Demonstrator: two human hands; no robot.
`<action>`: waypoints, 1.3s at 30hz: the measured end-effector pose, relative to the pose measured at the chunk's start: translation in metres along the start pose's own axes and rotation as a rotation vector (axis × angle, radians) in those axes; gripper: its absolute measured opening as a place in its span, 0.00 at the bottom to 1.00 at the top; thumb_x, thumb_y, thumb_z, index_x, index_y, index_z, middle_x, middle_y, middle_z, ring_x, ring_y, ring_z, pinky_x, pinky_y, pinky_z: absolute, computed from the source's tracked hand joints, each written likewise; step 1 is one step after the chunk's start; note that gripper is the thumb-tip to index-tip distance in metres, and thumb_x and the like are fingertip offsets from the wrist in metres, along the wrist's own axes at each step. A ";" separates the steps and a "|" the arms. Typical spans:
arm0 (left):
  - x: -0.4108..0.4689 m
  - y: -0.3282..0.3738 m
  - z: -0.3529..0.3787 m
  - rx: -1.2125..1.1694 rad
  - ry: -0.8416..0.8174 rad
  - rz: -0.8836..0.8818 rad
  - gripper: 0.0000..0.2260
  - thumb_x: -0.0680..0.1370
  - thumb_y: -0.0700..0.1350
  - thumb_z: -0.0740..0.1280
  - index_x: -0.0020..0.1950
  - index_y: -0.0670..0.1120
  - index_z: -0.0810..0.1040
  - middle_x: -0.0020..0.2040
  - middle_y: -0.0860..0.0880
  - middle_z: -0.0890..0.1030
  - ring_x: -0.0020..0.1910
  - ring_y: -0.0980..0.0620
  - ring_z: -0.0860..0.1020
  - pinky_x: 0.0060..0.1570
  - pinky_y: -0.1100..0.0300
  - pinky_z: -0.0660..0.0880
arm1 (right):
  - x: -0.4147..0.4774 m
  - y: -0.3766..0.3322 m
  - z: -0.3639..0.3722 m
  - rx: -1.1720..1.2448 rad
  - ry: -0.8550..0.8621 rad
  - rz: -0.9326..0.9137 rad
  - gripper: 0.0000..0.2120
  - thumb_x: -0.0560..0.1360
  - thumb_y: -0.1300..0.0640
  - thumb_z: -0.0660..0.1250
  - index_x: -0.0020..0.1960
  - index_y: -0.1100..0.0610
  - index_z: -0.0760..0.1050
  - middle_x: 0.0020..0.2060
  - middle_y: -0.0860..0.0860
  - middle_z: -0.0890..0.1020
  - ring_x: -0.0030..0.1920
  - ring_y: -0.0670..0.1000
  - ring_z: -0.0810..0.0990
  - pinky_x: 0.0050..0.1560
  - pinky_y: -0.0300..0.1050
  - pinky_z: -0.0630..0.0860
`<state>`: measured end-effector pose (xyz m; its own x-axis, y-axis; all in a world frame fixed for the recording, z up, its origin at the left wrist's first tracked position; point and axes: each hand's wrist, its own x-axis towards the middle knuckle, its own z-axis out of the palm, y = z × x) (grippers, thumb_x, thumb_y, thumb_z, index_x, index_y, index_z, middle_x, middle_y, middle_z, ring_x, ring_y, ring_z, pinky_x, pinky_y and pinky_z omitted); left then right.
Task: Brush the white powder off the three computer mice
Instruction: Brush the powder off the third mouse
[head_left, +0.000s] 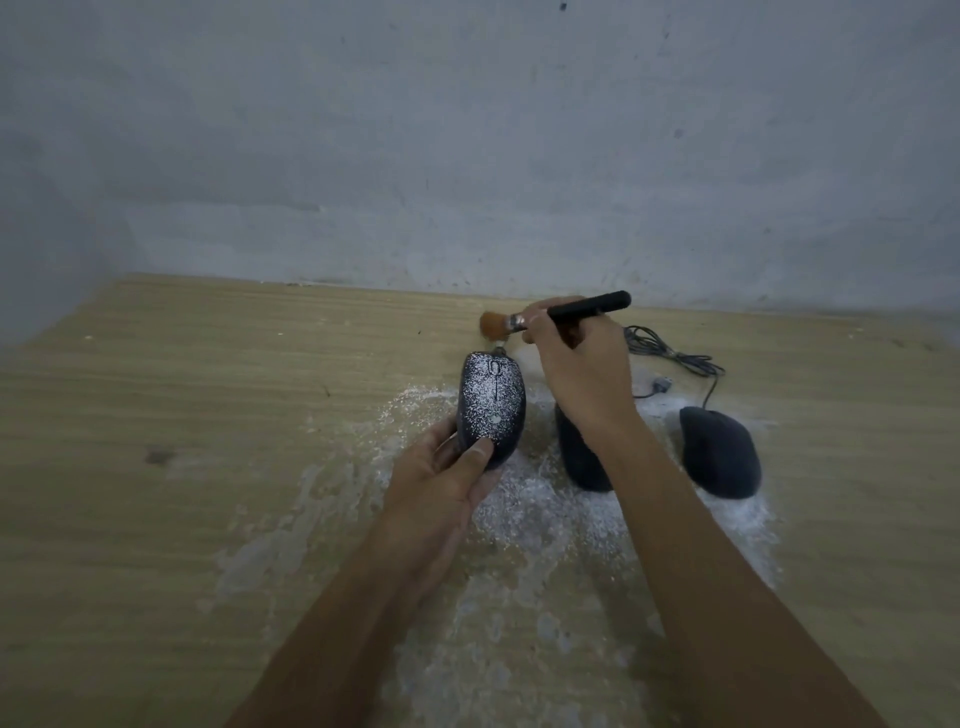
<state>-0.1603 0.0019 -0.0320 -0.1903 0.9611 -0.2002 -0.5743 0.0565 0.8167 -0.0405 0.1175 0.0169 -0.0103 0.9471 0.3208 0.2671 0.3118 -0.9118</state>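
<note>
At a wooden table (156, 395) set against a grey wall (467, 130), I watch the cleaning of three computer mice reach what I judge to be its last piece. The left hand (441, 483) is closed around the rear of the powdered mouse (491, 402), thumb pressed on its back, lifting and tilting its speckled top toward the camera, probably so that loosened powder falls away rather than settling again. The right hand (576, 364) is wrapped around the black handle of a brush (545, 314), whose brown bristles hang just beyond the mouse's nose, not touching it. The middle mouse (579, 457), partly hidden behind the right forearm, and the right mouse (719, 452) lie on the table, both looking dark and largely clear of powder. A cable (675, 358) trails in loops behind them toward the wall. Spilled white powder (530, 519) spreads across the tabletop around and below all three. I expect strokes drawn from nose to tail next.
</note>
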 end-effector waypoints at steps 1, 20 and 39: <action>0.000 0.000 0.000 0.003 0.001 -0.001 0.16 0.80 0.31 0.64 0.64 0.45 0.75 0.58 0.47 0.84 0.56 0.51 0.84 0.56 0.57 0.81 | -0.001 -0.001 -0.001 0.004 -0.053 0.001 0.07 0.79 0.51 0.69 0.47 0.52 0.83 0.40 0.50 0.86 0.40 0.47 0.84 0.38 0.41 0.77; 0.000 0.000 0.002 -0.010 0.004 0.007 0.19 0.80 0.30 0.64 0.69 0.42 0.73 0.58 0.47 0.84 0.56 0.51 0.84 0.52 0.60 0.82 | -0.007 -0.002 -0.005 -0.155 0.001 -0.089 0.09 0.80 0.49 0.68 0.50 0.54 0.82 0.38 0.44 0.82 0.36 0.39 0.79 0.35 0.33 0.70; 0.002 0.003 0.001 -0.115 0.030 -0.035 0.19 0.80 0.30 0.63 0.72 0.36 0.71 0.63 0.39 0.81 0.60 0.45 0.82 0.51 0.60 0.82 | -0.008 -0.001 -0.007 -0.148 0.013 -0.117 0.08 0.79 0.51 0.67 0.44 0.54 0.78 0.34 0.46 0.78 0.32 0.39 0.75 0.30 0.31 0.70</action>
<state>-0.1621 0.0047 -0.0294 -0.1911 0.9505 -0.2448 -0.6681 0.0568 0.7419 -0.0341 0.1092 0.0175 -0.0372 0.9037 0.4264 0.4036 0.4040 -0.8209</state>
